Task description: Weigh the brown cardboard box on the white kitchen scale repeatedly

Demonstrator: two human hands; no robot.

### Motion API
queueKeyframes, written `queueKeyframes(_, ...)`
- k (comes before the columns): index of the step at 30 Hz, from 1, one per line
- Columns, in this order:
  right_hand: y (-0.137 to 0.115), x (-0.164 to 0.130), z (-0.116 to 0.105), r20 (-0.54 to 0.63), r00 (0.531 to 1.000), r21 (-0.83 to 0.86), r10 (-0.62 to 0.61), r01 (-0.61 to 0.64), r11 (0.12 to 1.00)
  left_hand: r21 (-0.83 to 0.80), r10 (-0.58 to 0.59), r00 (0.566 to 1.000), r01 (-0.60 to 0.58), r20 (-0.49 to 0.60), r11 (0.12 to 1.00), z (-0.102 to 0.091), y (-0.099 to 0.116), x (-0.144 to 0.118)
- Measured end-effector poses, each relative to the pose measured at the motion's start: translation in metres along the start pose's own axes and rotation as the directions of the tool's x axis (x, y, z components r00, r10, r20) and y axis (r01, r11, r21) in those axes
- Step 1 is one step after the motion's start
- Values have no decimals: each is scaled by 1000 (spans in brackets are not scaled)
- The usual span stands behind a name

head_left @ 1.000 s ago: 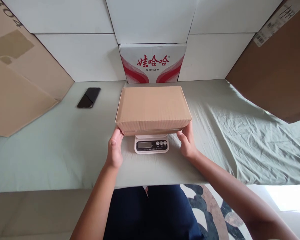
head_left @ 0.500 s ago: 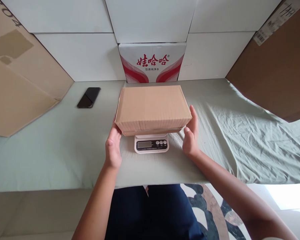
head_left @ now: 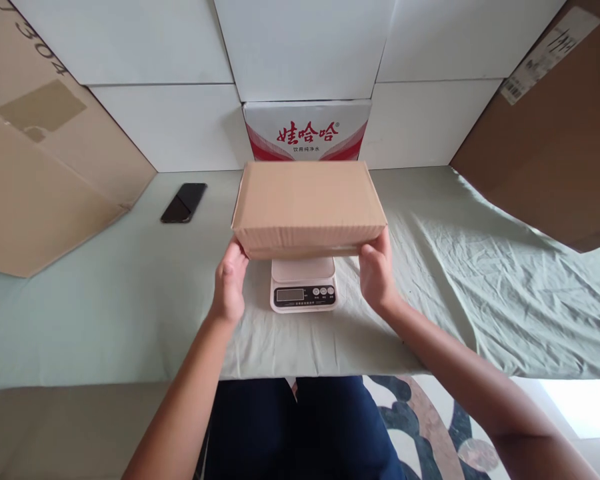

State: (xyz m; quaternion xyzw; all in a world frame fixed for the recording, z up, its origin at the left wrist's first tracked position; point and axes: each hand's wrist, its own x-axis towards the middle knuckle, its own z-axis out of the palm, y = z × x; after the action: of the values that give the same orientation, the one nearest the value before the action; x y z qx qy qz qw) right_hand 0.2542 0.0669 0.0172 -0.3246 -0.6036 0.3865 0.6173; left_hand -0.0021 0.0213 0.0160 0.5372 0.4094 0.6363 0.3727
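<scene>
A plain cardboard box (head_left: 307,207) is gripped at its near corners by the left hand (head_left: 229,283) and right hand (head_left: 376,273), above a white scale (head_left: 303,285) near the table's (head_left: 105,313) front edge. Green cloth covers it; a phone (head_left: 184,203) lies back-left, white wall panels (head_left: 170,127) behind.

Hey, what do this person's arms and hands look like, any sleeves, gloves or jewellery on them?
Both forearms are bare up to the picture's edge, with no sleeves in view. The left hand and right hand wear no gloves, and no rings, watch or bracelet show. Below the arms, dark navy trousers cover the lap.
</scene>
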Motion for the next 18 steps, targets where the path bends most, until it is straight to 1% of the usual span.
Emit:
queueKeyframes(2, 9, 34, 0, 11, 994, -46, -108, 108, 993, 21, -29, 999, 30, -15, 999, -1, -5, 32)
queueKeyframes(4, 26, 70, 1, 34, 980, -82, -194, 197, 977, 6, -73, 997, 74, -32, 997, 1, -19, 64)
queueKeyframes(5, 37, 85, 3, 24, 976, -85, -216, 218, 972, -3, -93, 995, 93, -40, 996, 3, -28, 78)
queueKeyframes(7, 59, 106, 7, -18, 982, -69, -190, 188, 980, -20, -149, 985, 147, -85, 989, 7, -48, 98)
queueKeyframes(8, 70, 110, 10, -54, 987, -65, -152, 149, 987, -21, -172, 980, 171, -104, 985, 9, -58, 104)
queueKeyframes(10, 85, 110, 13, -101, 991, -69, -85, 78, 995, -20, -196, 975, 195, -109, 981, 11, -75, 108)
queueKeyframes(12, 92, 103, 15, -111, 992, -91, -55, 45, 995, -19, -214, 972, 213, -95, 977, 11, -85, 107)
queueKeyframes(15, 90, 93, 15, -111, 993, -135, -30, 15, 991, -12, -246, 965, 246, -91, 969, 9, -89, 104)
queueKeyframes(18, 85, 91, 15, -122, 992, -154, 25, -44, 987, -5, -230, 969, 230, -88, 973, 10, -88, 104)
